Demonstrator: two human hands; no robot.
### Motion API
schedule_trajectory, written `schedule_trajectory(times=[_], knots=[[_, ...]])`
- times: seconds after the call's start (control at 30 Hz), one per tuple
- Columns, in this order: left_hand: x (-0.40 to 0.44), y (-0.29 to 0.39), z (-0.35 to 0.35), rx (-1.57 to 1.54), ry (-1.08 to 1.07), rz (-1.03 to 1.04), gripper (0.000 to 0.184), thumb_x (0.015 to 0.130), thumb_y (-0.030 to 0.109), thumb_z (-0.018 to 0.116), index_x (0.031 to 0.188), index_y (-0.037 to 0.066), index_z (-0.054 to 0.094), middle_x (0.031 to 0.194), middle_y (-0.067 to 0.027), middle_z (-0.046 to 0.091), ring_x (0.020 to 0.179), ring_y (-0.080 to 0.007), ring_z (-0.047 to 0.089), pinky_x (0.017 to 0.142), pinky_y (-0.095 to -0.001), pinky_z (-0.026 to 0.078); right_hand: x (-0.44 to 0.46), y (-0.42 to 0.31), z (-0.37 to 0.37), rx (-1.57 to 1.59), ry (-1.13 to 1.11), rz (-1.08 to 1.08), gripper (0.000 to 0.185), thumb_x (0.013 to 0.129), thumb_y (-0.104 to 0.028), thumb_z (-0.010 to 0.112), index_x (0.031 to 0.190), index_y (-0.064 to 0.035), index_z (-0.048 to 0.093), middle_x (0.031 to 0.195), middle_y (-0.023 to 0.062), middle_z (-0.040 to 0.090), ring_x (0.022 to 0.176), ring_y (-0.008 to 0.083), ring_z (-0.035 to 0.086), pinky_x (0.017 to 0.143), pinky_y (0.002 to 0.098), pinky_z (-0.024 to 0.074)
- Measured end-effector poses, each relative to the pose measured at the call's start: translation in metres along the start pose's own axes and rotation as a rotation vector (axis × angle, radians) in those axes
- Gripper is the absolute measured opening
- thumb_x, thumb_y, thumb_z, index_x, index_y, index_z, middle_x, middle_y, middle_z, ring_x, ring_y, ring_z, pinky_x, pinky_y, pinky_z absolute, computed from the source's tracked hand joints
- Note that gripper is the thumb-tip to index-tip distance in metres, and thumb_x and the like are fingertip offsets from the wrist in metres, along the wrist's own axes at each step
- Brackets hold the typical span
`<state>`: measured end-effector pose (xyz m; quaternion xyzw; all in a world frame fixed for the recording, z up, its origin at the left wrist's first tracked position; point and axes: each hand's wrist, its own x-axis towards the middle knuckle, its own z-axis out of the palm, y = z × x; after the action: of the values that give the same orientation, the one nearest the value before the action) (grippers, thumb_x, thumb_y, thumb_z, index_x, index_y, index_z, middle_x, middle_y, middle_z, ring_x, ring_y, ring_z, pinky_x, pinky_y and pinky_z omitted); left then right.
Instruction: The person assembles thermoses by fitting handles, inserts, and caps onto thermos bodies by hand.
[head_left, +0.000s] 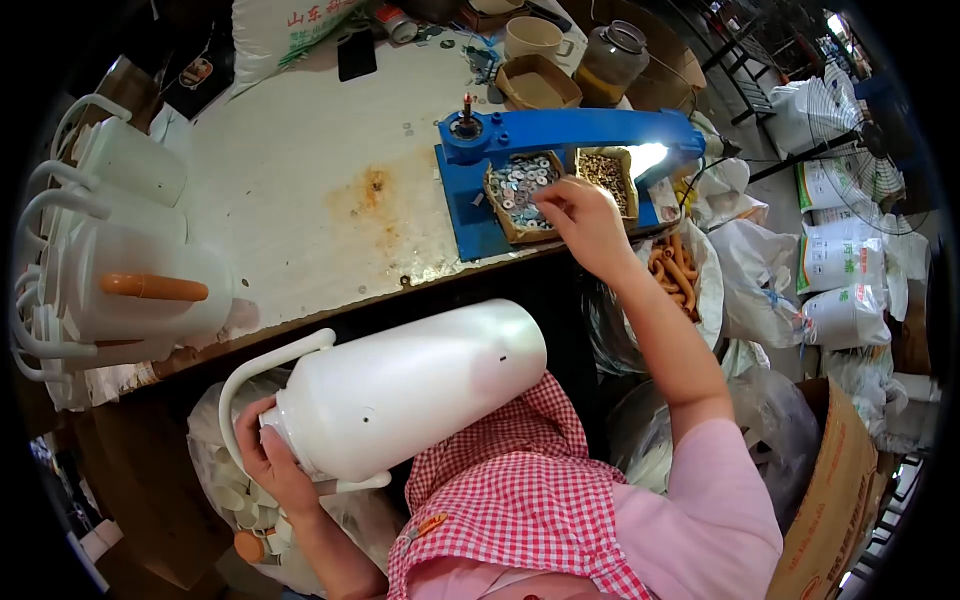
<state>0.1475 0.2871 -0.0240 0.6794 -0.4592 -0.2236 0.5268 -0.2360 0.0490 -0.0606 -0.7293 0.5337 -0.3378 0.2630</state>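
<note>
A white jug-like flask body (420, 385) lies tilted across my lap, its neck to the left and its base to the upper right. My left hand (280, 460) is wrapped round its neck, beside the curved white handle (235, 390). Two small holes show in its side. My right hand (580, 215) reaches over the edge of a box of small metal washers (515, 185), with its fingers pinched together; what they hold, if anything, is too small to make out. Beside that box stands another with small brass-coloured pieces (603, 172). Both sit on the blue metal press (590, 128).
White flask bodies (150, 275) with handles crowd the table's left end. At the back are a black phone (356, 55), a glass jar (612, 62) and a cup (535, 38). Right of the table, a bag holds orange-brown handles (675, 270). A cardboard box (835, 490) stands lower right.
</note>
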Motion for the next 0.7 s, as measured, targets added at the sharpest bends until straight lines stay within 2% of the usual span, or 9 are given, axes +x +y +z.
schedule_trajectory(times=[0.03,0.07,0.13,0.17,0.3,0.43,0.5,0.6,0.7], knots=[[0.0,0.002,0.004,0.002,-0.003,0.003,0.028,0.1,0.016,0.046,0.117,-0.002,0.058,0.114,-0.0091,0.06,0.1,-0.0186,0.057,0.092,-0.0312,0.045,0.014,0.0,0.001,-0.193,-0.075,0.018,0.015,0.086,-0.012,0.066,0.097,-0.0051,0.074,0.095,0.0131,0.068,0.088,0.0295,0.068,0.078,0.0398,0.0538],[0.0,0.005,0.009,0.0,-0.038,0.0,0.027,0.099,0.015,0.047,0.118,-0.001,0.059,0.114,-0.0088,0.06,0.099,-0.0178,0.057,0.09,-0.0307,0.046,0.026,0.011,0.006,-0.189,-0.075,0.02,0.015,0.086,-0.012,0.066,0.097,-0.0051,0.074,0.095,0.0131,0.068,0.088,0.0295,0.068,0.078,0.0398,0.0538],[-0.003,0.007,0.014,0.001,-0.064,-0.005,0.027,0.099,0.014,0.048,0.118,-0.001,0.059,0.113,-0.0085,0.06,0.098,-0.017,0.057,0.089,-0.0302,0.046,0.043,0.034,0.025,-0.464,-0.086,-0.116,0.017,0.085,-0.013,0.064,0.097,-0.0103,0.075,0.101,0.0114,0.068,0.096,0.0298,0.067,0.082,0.0424,0.0535],[-0.003,0.006,0.016,-0.003,-0.097,-0.033,0.026,0.099,0.014,0.049,0.118,0.0,0.059,0.113,-0.008,0.06,0.097,-0.0161,0.057,0.087,-0.0295,0.046,0.046,0.039,0.029,-0.592,-0.104,-0.105,0.015,0.083,-0.013,0.064,0.092,-0.0136,0.075,0.101,0.0082,0.067,0.097,0.0294,0.066,0.081,0.0424,0.0537],[-0.002,0.002,0.024,-0.021,-0.158,-0.068,0.026,0.099,0.015,0.051,0.119,0.001,0.059,0.111,-0.0071,0.06,0.092,-0.0141,0.057,0.081,-0.0269,0.047,0.048,0.043,0.028,-0.551,-0.146,-0.09,0.006,0.081,-0.015,0.067,0.083,-0.0123,0.071,0.093,0.0065,0.065,0.094,0.0293,0.065,0.079,0.0416,0.0528],[0.0,-0.004,0.022,-0.04,-0.18,-0.062,0.027,0.099,0.017,0.051,0.12,0.001,0.059,0.111,-0.0069,0.06,0.089,-0.0135,0.058,0.078,-0.0263,0.048,0.046,0.049,0.03,-0.484,-0.117,-0.105,0.006,0.082,-0.015,0.067,0.083,-0.011,0.071,0.094,0.0068,0.065,0.095,0.0296,0.065,0.08,0.0414,0.0526],[0.001,0.0,0.021,-0.031,-0.19,-0.076,0.027,0.099,0.017,0.051,0.12,0.001,0.059,0.112,-0.0069,0.06,0.087,-0.0132,0.058,0.076,-0.0261,0.048,0.046,0.047,0.031,-0.439,-0.014,-0.095,0.006,0.083,-0.015,0.068,0.083,-0.0089,0.07,0.094,0.0073,0.065,0.096,0.0301,0.064,0.082,0.0417,0.0522],[0.001,-0.002,0.021,-0.028,-0.196,-0.067,0.028,0.099,0.018,0.051,0.12,0.001,0.059,0.112,-0.0069,0.061,0.084,-0.0123,0.059,0.073,-0.0256,0.048,0.044,0.04,0.029,-0.522,0.011,-0.157,0.007,0.084,-0.015,0.068,0.084,-0.0075,0.07,0.094,0.0089,0.065,0.096,0.0307,0.064,0.082,0.0431,0.0521],[-0.002,-0.005,0.02,-0.04,-0.189,-0.049,0.029,0.099,0.018,0.052,0.121,0.001,0.059,0.112,-0.0069,0.062,0.083,-0.0117,0.059,0.072,-0.0253,0.048,0.046,0.038,0.027,-0.535,-0.143,-0.111,0.009,0.085,-0.015,0.067,0.087,-0.0073,0.071,0.094,0.0102,0.065,0.096,0.0306,0.064,0.08,0.044,0.0522]])
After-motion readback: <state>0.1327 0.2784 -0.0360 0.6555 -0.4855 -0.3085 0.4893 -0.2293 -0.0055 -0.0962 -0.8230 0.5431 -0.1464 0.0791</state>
